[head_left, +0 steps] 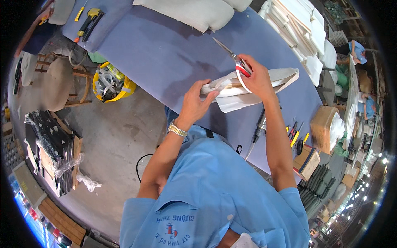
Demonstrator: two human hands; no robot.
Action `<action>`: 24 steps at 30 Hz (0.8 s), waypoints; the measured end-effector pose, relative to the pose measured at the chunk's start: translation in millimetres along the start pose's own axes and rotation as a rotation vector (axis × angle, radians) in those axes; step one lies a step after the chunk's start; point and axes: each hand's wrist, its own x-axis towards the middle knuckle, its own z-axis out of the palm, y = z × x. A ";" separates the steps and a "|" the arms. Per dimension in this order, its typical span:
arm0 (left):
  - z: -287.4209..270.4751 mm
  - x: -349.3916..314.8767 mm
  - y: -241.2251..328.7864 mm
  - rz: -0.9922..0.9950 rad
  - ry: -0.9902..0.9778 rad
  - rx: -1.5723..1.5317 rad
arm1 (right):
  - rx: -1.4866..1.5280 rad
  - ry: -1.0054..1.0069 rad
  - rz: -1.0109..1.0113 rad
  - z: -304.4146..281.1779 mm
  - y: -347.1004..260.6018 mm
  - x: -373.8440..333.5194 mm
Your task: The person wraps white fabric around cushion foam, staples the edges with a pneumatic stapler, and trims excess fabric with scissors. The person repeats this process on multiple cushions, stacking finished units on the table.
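Note:
A long white fabric-covered piece (233,103) is held up over the blue-grey table (165,53) in front of me. My left hand (195,102) grips its left end between thumb and fingers. My right hand (257,79) is closed round scissors (225,47) with red-and-white handles, above the middle of the piece. The scissor blades point away and to the left, clear of the fabric. A narrow white strip (241,79) hangs in a curve by my right hand; whether the fingers pinch it, I cannot tell. Wood-coloured material shows inside the piece's open side.
An air tool (260,127) with a hose lies near my right forearm. Pliers and screwdrivers (294,134) stand by a cardboard box (321,129) at right. White padded panels (295,31) are stacked far right. A staple gun (91,24) lies far left, above a yellow bucket (129,89) of scraps.

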 end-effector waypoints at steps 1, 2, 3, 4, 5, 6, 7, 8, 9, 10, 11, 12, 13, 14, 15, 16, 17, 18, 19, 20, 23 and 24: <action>1.1 -1.4 -7.7 0.083 0.023 0.019 | 0.008 0.010 0.012 -3.5 -3.6 -2.5; 1.7 -1.8 -9.3 0.163 0.049 0.035 | 0.023 0.028 0.006 -8.3 -6.7 -6.5; 1.7 -1.2 -11.1 0.149 0.029 0.047 | 0.037 0.046 0.001 -13.8 -10.8 -12.2; 1.6 0.2 -12.5 0.134 0.009 0.059 | 0.051 0.064 -0.005 -20.0 -15.7 -18.5; 0.5 0.3 -11.3 0.120 -0.012 0.074 | 0.118 0.080 -0.005 -26.5 -22.5 -25.9; -1.5 0.2 -8.8 0.133 -0.027 0.077 | 0.126 0.098 0.000 -34.6 -24.8 -32.7; -4.0 0.4 -4.8 0.146 -0.042 0.080 | 0.133 0.115 0.004 -45.3 -24.8 -40.5; -5.5 -0.2 -0.3 0.159 -0.062 0.073 | 0.132 0.133 0.014 -52.9 -27.7 -50.4; -6.0 -0.5 1.5 0.208 -0.066 0.063 | 0.171 0.131 0.056 -54.7 -31.0 -60.3; -6.4 -0.4 2.7 0.255 -0.068 0.052 | 0.209 0.129 0.097 -56.0 -34.2 -70.3; -7.0 0.1 6.1 0.305 -0.077 0.043 | 0.251 0.133 0.142 -57.4 -35.4 -78.7; -9.7 1.3 13.9 0.288 -0.128 0.058 | 0.260 0.121 0.150 -50.4 -35.9 -86.0; -13.6 3.9 23.9 0.272 -0.179 0.074 | 0.269 0.109 0.158 -34.3 -37.3 -92.3; -15.9 6.6 28.4 0.260 -0.222 0.093 | 0.280 0.097 0.157 -18.5 -40.0 -94.9; -16.7 8.7 25.9 0.254 -0.251 0.043 | 0.283 0.117 0.187 -3.5 -42.4 -94.9; -18.7 12.0 22.4 0.246 -0.279 -0.007 | 0.286 0.136 0.216 9.1 -45.7 -92.9; -22.4 15.8 19.8 0.238 -0.296 -0.050 | 0.221 0.144 0.224 16.9 -54.2 -86.5; -25.8 16.2 18.9 0.233 -0.326 -0.063 | 0.157 0.154 0.239 22.2 -65.6 -81.8; -28.9 16.3 18.5 0.228 -0.356 -0.075 | 0.094 0.163 0.254 24.7 -71.2 -79.9; -31.6 16.9 18.0 0.222 -0.380 -0.090 | 0.117 0.148 0.247 27.1 -69.8 -80.2; -36.9 17.4 11.5 0.211 -0.425 0.006 | 0.214 0.130 0.203 36.5 -66.5 -84.5; -36.9 18.0 9.7 0.233 -0.419 0.007 | 0.261 0.148 0.202 39.3 -67.1 -86.4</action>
